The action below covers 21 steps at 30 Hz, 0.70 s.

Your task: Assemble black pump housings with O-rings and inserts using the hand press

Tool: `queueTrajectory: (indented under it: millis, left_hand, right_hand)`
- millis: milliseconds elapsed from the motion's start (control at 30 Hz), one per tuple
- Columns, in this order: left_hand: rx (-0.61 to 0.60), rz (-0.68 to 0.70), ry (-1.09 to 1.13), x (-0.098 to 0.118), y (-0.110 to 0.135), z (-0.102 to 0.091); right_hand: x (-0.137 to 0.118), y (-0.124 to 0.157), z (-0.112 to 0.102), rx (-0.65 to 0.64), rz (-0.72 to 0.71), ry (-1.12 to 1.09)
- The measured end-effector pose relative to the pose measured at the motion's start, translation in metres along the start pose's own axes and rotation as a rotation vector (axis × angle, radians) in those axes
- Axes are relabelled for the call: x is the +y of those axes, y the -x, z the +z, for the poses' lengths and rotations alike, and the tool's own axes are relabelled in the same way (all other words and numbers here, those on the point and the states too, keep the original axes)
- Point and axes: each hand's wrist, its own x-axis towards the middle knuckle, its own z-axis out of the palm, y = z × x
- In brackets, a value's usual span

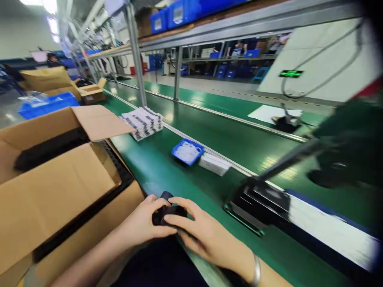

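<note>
So I've got this black part (158, 215) in both hands, over the near edge of the green bench (161, 175), just right of the big cardboard box (98, 227); that box is open, flaps folded out, with black material (50, 149) inside, too blurry to say what exactly. Further right of the box there's a little blue tray (193, 159) full of small white pieces (188, 151), and a flat white stack (214, 164) sits beside it; just past the box's far flap is a blue bin (44, 109) with clear plastic (34, 99) on it, plus a smaller open carton (92, 95) whose contents I can't make out.

The part itself is dark and compact, with a stubby rounded bit poking up on the far side; my fingers hide most of the rest. My left hand (143, 223) pinches it between thumb and fingers; my right hand (209, 233) is on it from the other side, fingers slightly apart and bent over the top.

Readable writing, basically nil; the printed stack (142, 121) behind the box's flap shows dark blotches, the shelf bin (178, 16) above has a pale label, and the green-lit sign (291, 73) far right is just smeared glow.
</note>
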Motion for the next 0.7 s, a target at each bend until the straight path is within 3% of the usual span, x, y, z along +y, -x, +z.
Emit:
queueTrajectory:
  millis: [100, 167, 267, 333, 500, 700]
  left_hand:
    - [-0.163, 0.095, 0.036, 0.010, -0.047, 0.037]
    - [-0.297, 0.141, 0.097, 0.020, -0.072, 0.052]
    - [-0.531, 0.143, 0.142, 0.035, -0.104, 0.062]
    - [-0.664, 0.089, 0.137, 0.043, -0.121, 0.061]
    - [-0.800, 0.016, 0.170, 0.053, -0.151, 0.054]
    - [-0.778, 0.145, 0.061, 0.051, -0.165, 0.054]
  right_hand:
    - [0.011, 0.039, -0.003, 0.074, 0.145, 0.115]
    - [0.024, 0.068, -0.004, 0.210, 0.288, 0.089]
    - [0.038, 0.108, -0.001, 0.427, 0.601, 0.069]
    - [0.041, 0.128, 0.002, 0.463, 0.750, 0.107]
    - [0.039, 0.148, 0.006, 0.346, 0.702, 0.219]
    - [0.043, 0.150, 0.019, 0.640, 0.789, 0.029]
